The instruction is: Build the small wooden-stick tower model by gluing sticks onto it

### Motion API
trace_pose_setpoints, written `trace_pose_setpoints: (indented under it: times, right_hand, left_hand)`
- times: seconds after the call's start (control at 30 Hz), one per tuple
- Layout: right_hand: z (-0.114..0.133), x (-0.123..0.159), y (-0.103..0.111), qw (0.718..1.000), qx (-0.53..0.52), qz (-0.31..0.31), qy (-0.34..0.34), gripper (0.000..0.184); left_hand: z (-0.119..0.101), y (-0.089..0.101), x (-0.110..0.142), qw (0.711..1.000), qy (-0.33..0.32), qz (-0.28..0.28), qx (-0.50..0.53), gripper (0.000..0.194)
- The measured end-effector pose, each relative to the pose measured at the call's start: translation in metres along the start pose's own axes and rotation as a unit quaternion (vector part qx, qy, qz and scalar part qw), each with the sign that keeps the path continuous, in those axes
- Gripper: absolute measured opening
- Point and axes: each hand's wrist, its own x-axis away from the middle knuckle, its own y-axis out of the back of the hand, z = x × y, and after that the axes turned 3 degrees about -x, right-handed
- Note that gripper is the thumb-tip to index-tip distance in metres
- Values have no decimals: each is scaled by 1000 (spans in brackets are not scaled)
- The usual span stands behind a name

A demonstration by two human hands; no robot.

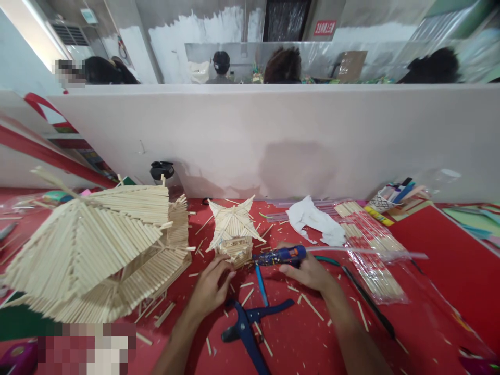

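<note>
My right hand (pixel 310 271) is wrapped round a blue hot glue gun (pixel 283 255), a clear glue stick (pixel 363 252) jutting from its back end. The gun's nozzle points left at a small pavilion model (pixel 238 252) built of thin wooden sticks; whether it touches cannot be made out. At the model's lower left edge, the closed fingers of my left hand (pixel 211 286) hold it on the table. Behind its base leans or stands a star-shaped stick roof (pixel 232 224). Blue cutting pliers (pixel 244 328) lie in front, near a thin blue rod (pixel 261 285).
A large stick-built pavilion (pixel 89 250) fills the left. To the right lie white tissue (pixel 312 221), wrapped bundles of sticks (pixel 371 245), a black bar (pixel 369 302) and a pen basket (pixel 394 195). Stick scraps litter the red table (pixel 312 344). A white partition (pixel 219 130) stands behind.
</note>
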Motion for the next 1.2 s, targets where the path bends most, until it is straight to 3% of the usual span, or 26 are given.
trace_pose_setpoints:
  times: [0.1, 0.2, 0.33, 0.4, 0.53, 0.7, 0.83, 0.97, 1.2]
  right_hand:
    - [-4, 3, 10, 999, 13, 31, -36, 43]
    - [0, 4, 19, 996, 31, 73, -42, 34]
    - [7, 6, 32, 977, 33, 188, -94, 23]
    - [7, 7, 38, 971, 49, 207, -113, 22]
    - [2, 7, 44, 971, 54, 196, -125, 13]
    - [0, 7, 44, 976, 119, 163, -81, 22]
    - [6, 6, 35, 942, 252, 161, -154, 28]
    - [15, 1, 22, 905, 342, 177, -182, 31]
    - [19, 4, 21, 900, 364, 158, -182, 28]
  left_hand:
    - [3, 4, 0, 1000, -5, -21, 2, 13]
    - [5, 7, 0, 999, 1, -38, 5, 12]
    - [6, 10, 0, 998, 13, -59, 8, 13]
    - [5, 11, 0, 998, 14, -67, 9, 13]
    - [0, 14, -1, 996, 9, -88, 9, 15]
    - [-4, 15, -2, 995, -1, -95, 19, 17]
    - [-5, 12, -1, 994, 2, -102, 24, 19]
    - [-9, 11, -2, 991, -2, -129, 42, 18]
    - [-16, 10, -1, 984, -32, -151, 90, 12]
